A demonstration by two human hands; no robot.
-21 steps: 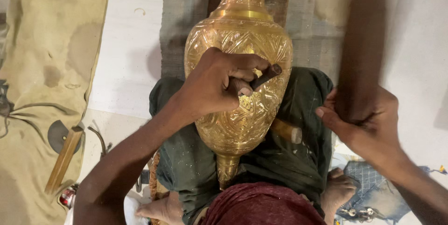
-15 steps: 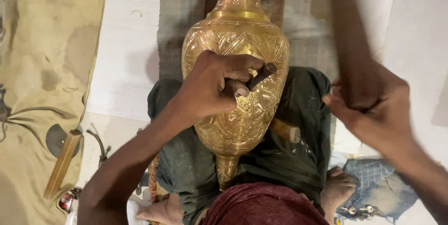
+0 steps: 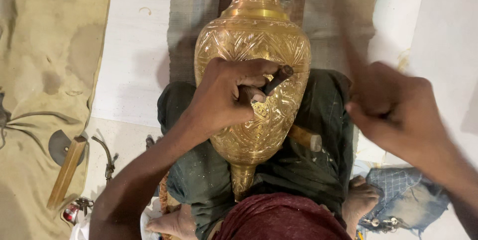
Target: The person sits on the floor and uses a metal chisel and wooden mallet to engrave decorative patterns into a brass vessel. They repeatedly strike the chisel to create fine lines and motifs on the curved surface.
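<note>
The left hand is gripping a dark chisel, its tip pressing on the engraved brass vase, which is lying across the person's lap. The right hand is hovering blurred to the right, closed around a blurred handle; a wooden-handled tool is resting beside the vase.

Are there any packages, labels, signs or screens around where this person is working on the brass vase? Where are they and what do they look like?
No packages, labels, signs or screens show here.
Only the engraved brass vase lies across the lap, with the left hand pressing a dark chisel to it.
A khaki cloth bag lies on the floor at the left, with no label visible on it.
</note>
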